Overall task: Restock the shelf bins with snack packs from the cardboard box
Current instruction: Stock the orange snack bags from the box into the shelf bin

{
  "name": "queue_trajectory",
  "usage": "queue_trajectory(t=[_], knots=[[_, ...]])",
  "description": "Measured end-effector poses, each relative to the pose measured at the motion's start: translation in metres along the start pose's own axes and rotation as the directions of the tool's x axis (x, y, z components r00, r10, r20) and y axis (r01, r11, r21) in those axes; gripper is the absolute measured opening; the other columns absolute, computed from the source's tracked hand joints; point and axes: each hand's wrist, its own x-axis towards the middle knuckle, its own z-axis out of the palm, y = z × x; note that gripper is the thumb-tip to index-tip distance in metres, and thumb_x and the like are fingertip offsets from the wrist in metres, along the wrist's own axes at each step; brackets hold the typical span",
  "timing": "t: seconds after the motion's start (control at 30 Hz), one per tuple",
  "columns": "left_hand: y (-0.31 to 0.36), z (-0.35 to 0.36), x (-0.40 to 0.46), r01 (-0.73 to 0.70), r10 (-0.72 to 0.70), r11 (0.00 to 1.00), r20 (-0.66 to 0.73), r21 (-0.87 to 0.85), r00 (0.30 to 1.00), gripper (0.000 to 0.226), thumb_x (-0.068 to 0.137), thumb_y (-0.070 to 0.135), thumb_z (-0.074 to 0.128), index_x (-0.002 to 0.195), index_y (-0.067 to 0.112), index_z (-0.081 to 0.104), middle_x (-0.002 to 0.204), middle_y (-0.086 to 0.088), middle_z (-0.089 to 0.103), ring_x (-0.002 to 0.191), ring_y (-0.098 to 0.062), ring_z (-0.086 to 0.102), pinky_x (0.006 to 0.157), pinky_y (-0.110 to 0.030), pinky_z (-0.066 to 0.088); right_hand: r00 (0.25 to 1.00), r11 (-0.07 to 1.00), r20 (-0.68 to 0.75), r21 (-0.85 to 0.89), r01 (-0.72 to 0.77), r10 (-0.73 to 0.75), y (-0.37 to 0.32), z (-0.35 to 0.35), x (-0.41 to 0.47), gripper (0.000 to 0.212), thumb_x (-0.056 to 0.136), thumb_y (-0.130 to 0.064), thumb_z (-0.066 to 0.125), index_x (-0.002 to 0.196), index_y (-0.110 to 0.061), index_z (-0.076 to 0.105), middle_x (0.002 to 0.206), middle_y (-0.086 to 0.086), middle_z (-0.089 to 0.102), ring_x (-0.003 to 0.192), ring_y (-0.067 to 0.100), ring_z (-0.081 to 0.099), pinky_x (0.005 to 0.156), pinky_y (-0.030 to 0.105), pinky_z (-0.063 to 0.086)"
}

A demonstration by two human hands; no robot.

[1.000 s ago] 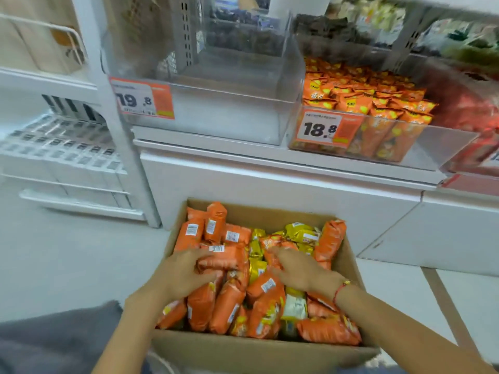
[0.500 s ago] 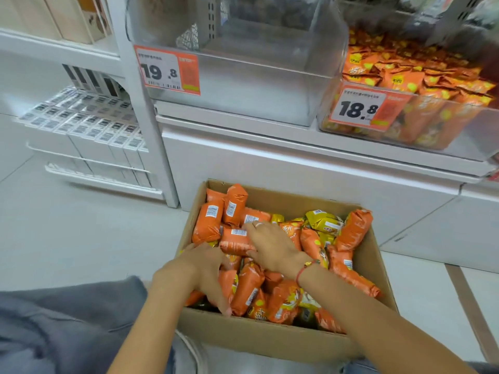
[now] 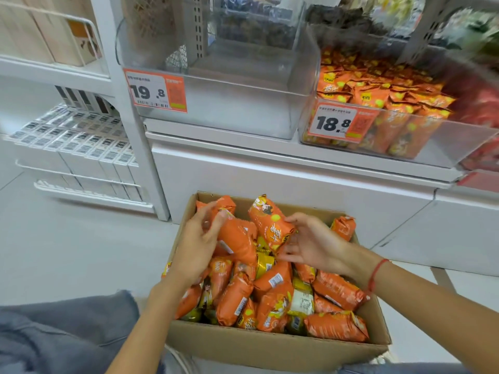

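We see the left hand (image 3: 198,245) raised over the cardboard box (image 3: 270,346), grip wrapped round an orange snack pack (image 3: 237,238). Right hand (image 3: 313,244) palm-up, fingers spread, grip released, touching a second pack (image 3: 270,225). Box on floor below shelf bins (image 3: 216,85).

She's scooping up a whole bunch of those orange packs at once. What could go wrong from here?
Packs could slip: the left hand and right hand squeeze a loose bundle of orange snack packs between them above the cardboard box, with only the left fingers partly wrapping one. They might also land in the wrong bin: the clear bin tagged 19.8 looks empty, while matching packs fill the bin tagged 18.8.
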Motion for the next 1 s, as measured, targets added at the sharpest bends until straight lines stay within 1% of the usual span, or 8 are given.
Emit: queue_trajectory(t=[0.07,0.13,0.2,0.33,0.5,0.7,0.83,1.0], knots=[[0.018,0.003,0.006,0.131,-0.182,0.922,-0.108,-0.364,0.977,0.021,0.102,0.032,0.038,0.106,0.031,0.059,0.101,0.011,0.061,0.095,-0.003,0.061,0.067,-0.018,0.051,0.999,0.989,0.037,0.149,0.021,-0.026,-0.008,0.001,-0.007,0.023,0.092,-0.031,0.040,0.102,-0.016,0.054,0.080,0.006,0.063,0.073,0.019,0.058,0.076,0.033,0.046],[0.032,0.009,0.006,0.310,-0.408,0.678,0.010,-0.666,0.913,0.030,0.102,0.039,0.032,0.108,0.027,0.058,0.106,0.001,0.064,0.094,-0.009,0.061,0.067,-0.027,0.052,0.997,0.971,0.058,0.239,0.026,-0.041,-0.017,0.003,-0.013,0.020,0.090,-0.030,0.037,0.093,-0.016,0.052,0.071,0.006,0.061,0.065,0.018,0.057,0.066,0.029,0.041],[0.039,0.016,0.003,0.405,-0.497,0.481,0.139,-0.777,0.856,0.038,0.100,0.047,0.029,0.115,0.023,0.056,0.113,-0.005,0.064,0.101,-0.018,0.061,0.073,-0.033,0.050,0.997,0.977,0.058,0.209,0.032,-0.045,-0.024,0.003,-0.018,0.022,0.090,-0.029,0.034,0.091,-0.014,0.050,0.068,0.006,0.061,0.059,0.017,0.060,0.059,0.027,0.042],[0.052,0.030,0.000,0.485,-0.505,0.316,0.288,-0.815,0.813,0.050,0.095,0.060,0.035,0.124,0.024,0.055,0.124,-0.008,0.061,0.109,-0.024,0.059,0.079,-0.037,0.049,0.999,0.995,-0.016,0.093,0.049,-0.047,-0.039,-0.003,-0.027,0.032,0.092,-0.037,0.037,0.104,-0.013,0.055,0.087,0.010,0.066,0.062,0.019,0.066,0.067,0.029,0.040],[0.074,0.050,0.000,0.485,-0.386,0.516,0.314,-0.706,0.867,0.060,0.069,0.038,0.071,0.125,0.018,0.059,0.118,-0.008,0.068,0.113,-0.022,0.062,0.097,-0.039,0.048,0.992,0.985,-0.007,-0.121,0.121,-0.123,-0.057,-0.007,-0.053,0.037,0.085,-0.051,0.057,0.111,-0.025,0.064,0.096,-0.003,0.073,0.084,0.009,0.067,0.080,0.027,0.049],[0.119,0.068,0.017,0.424,-0.226,0.561,0.362,-0.711,0.905,0.045,0.076,0.027,0.069,0.117,0.009,0.064,0.109,-0.011,0.072,0.104,-0.022,0.067,0.093,-0.043,0.050,0.931,0.895,-0.097,-0.324,0.305,-0.352,-0.077,-0.022,-0.089,0.048,0.074,-0.038,0.077,0.117,-0.024,0.063,0.112,0.000,0.071,0.104,0.017,0.067,0.094,0.034,0.052],[0.147,0.080,0.027,0.333,-0.110,0.657,0.351,-0.676,0.930,0.051,0.070,0.029,0.072,0.117,0.012,0.063,0.106,-0.007,0.073,0.100,-0.018,0.068,0.078,-0.034,0.053,0.756,0.790,-0.315,-0.455,0.410,-0.573,-0.095,-0.047,-0.119,0.062,0.051,-0.053,0.088,0.101,-0.024,0.065,0.092,-0.004,0.072,0.078,0.007,0.068,0.066,0.021,0.050],[0.195,0.107,0.049,0.138,0.043,0.871,0.353,-0.471,0.934,0.062,0.057,0.046,0.079,0.111,0.019,0.064,0.104,0.001,0.073,0.095,-0.011,0.068,0.079,-0.022,0.052,0.480,0.646,-0.434,-0.561,0.518,-0.762,-0.131,-0.095,-0.160,0.044,0.062,-0.025,0.085,0.102,-0.024,0.066,0.093,-0.009,0.070,0.076,-0.006,0.064,0.065,0.006,0.045]])
